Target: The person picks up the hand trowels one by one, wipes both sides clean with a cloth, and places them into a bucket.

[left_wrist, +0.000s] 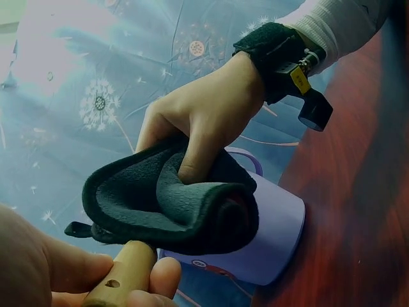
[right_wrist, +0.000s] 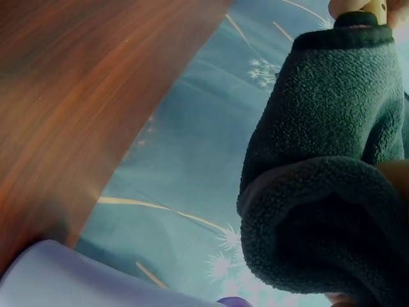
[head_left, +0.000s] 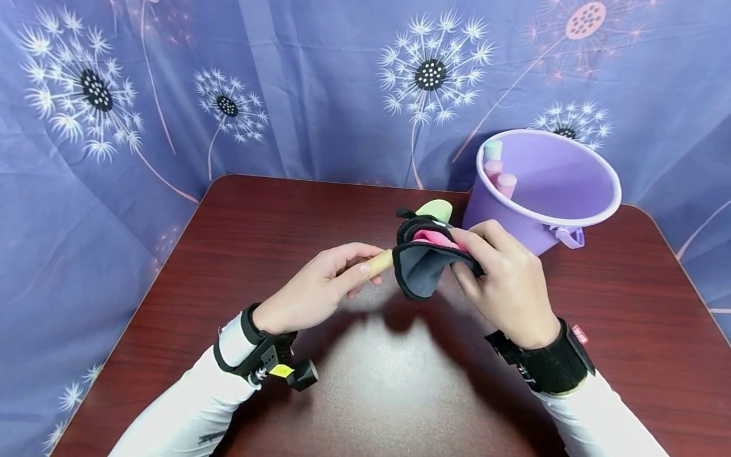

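Note:
In the head view my left hand [head_left: 320, 282] holds a pale wooden handle [head_left: 379, 261] between thumb and fingers. A hole shows near its end in the left wrist view. My right hand [head_left: 508, 279] grips a dark grey cloth [head_left: 419, 270] with black edging, folded around the far part of the handled tool. Something pink [head_left: 436, 238] shows between the folds. A light green rounded piece [head_left: 436, 209] sticks out behind the cloth; I cannot tell whether it belongs to the tool. In the right wrist view the fleecy cloth [right_wrist: 332, 96] hides most of the right fingers.
A lavender bucket [head_left: 542, 219] stands at the table's back right, just beyond my right hand. Several pastel rounded ends, pink [head_left: 506, 185] and mint [head_left: 493, 150], rise inside its left wall. The dark red wooden table [head_left: 274, 216] meets a blue dandelion-print curtain [head_left: 331, 95].

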A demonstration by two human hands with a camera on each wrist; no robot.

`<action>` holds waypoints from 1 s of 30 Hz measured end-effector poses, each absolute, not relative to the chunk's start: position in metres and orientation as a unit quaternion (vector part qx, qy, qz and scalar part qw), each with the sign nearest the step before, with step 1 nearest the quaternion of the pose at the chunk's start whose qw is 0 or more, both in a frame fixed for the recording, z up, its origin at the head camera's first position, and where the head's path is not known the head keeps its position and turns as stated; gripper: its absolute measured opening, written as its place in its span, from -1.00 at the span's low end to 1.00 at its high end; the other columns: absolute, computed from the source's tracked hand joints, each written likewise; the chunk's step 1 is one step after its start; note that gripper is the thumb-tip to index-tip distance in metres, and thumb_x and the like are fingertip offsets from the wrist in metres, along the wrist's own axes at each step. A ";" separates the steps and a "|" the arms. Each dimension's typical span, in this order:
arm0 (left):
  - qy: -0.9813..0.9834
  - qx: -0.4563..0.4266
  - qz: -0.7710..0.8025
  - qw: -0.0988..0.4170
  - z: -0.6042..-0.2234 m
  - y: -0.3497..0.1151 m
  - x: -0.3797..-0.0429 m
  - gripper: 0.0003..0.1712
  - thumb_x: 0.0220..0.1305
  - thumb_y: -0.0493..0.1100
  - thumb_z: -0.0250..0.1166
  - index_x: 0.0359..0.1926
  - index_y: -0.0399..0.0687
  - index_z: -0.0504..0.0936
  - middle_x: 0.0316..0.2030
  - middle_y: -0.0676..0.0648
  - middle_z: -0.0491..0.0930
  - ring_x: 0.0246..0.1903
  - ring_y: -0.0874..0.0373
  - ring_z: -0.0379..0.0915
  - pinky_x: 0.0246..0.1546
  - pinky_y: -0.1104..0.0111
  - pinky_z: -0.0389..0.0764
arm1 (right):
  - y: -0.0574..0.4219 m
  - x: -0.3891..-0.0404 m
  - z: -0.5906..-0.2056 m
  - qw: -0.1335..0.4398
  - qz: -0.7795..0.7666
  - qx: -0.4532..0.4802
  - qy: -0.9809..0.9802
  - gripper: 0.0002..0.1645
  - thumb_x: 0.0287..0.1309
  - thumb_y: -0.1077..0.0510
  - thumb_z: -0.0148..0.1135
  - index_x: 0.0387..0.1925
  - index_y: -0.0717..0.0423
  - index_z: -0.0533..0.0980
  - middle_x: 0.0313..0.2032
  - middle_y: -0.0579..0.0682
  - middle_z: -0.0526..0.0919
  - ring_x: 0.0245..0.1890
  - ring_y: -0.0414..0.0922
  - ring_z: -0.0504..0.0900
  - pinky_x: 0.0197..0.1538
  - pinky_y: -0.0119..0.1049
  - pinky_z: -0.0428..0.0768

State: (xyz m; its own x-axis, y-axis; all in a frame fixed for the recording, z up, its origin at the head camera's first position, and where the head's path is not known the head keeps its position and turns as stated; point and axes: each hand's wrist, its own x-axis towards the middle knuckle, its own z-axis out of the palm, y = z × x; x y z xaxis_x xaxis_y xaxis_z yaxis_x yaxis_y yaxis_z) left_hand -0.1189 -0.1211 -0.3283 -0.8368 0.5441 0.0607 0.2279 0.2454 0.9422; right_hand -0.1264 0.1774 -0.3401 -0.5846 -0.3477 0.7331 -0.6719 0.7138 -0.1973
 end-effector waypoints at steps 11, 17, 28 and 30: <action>0.776 0.249 0.566 0.129 -0.328 -0.121 -0.119 -0.67 0.68 -0.17 0.07 0.27 0.00 0.64 -0.22 -0.01 0.64 -0.37 0.05 0.38 -0.39 0.36 0.34 | 0.177 -0.128 -0.339 0.352 0.204 0.347 -0.845 -0.54 0.21 0.23 0.21 0.14 0.13 0.70 -0.20 0.10 0.61 -0.28 0.07 0.57 -0.32 0.01 0.56; 0.778 0.241 0.567 0.122 -0.328 -0.122 -0.119 -0.66 0.68 -0.14 0.09 0.29 -0.01 0.64 -0.25 -0.05 0.62 -0.36 -0.06 0.41 -0.34 0.34 0.39 | 0.177 -0.128 -0.337 0.353 0.191 0.369 -0.839 -0.58 0.24 0.23 0.20 0.12 0.13 0.71 -0.19 0.12 0.62 -0.25 0.10 0.59 -0.29 0.05 0.57; 0.750 0.211 0.609 0.145 -0.324 -0.121 -0.118 -0.65 0.69 -0.17 0.05 0.30 -0.12 0.61 -0.21 -0.05 0.62 -0.34 0.03 0.36 -0.28 0.39 0.41 | 0.178 -0.130 -0.334 0.346 0.174 0.400 -0.830 -0.66 0.32 0.15 0.31 0.08 0.09 0.72 -0.16 0.13 0.63 -0.26 0.15 0.57 -0.29 0.04 0.52; 0.747 0.201 0.616 0.151 -0.323 -0.122 -0.118 -0.64 0.70 -0.18 0.05 0.30 -0.15 0.61 -0.22 -0.07 0.62 -0.34 0.09 0.35 -0.28 0.41 0.41 | 0.179 -0.131 -0.335 0.347 0.168 0.406 -0.829 -0.67 0.32 0.17 0.29 0.07 0.08 0.73 -0.16 0.13 0.64 -0.28 0.16 0.57 -0.30 0.03 0.51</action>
State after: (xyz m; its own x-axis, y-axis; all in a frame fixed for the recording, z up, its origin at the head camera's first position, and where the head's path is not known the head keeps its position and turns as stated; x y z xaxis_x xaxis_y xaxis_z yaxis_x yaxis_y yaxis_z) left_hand -0.1183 -0.1219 -0.3229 -0.8741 0.4852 0.0226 0.1141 0.1599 0.9805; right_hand -0.1309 0.1790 -0.3346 -0.4298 -0.5561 0.7113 -0.7892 0.6141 0.0032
